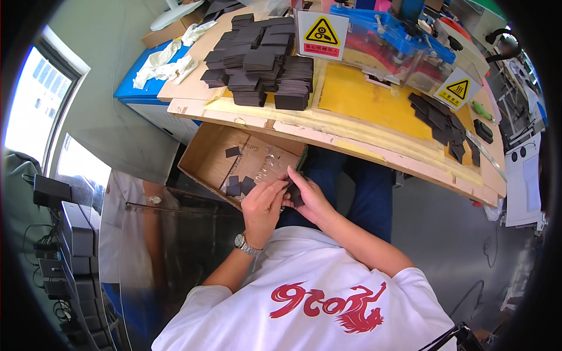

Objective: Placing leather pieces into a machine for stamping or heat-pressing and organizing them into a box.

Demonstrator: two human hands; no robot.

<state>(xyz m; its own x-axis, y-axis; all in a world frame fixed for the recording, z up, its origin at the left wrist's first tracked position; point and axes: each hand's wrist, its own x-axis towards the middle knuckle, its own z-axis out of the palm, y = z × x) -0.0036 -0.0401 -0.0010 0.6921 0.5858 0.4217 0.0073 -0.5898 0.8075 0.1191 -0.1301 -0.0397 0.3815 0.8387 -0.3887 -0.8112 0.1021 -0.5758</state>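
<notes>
Black pieces sat gripped in the right hand, at its palm's left side, visible length slanting toward the torso, near the box, left hand bunched alongside, couldn't tell if pinching.

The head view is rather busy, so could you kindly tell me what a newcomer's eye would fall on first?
Probably the stacks of black pieces on the table's left part, beside the bright yellow surface. The blue machine frame at the top right would likely come next. Near the picture's middle, the right hand holds small dark pieces, with the left hand close against it.
</notes>
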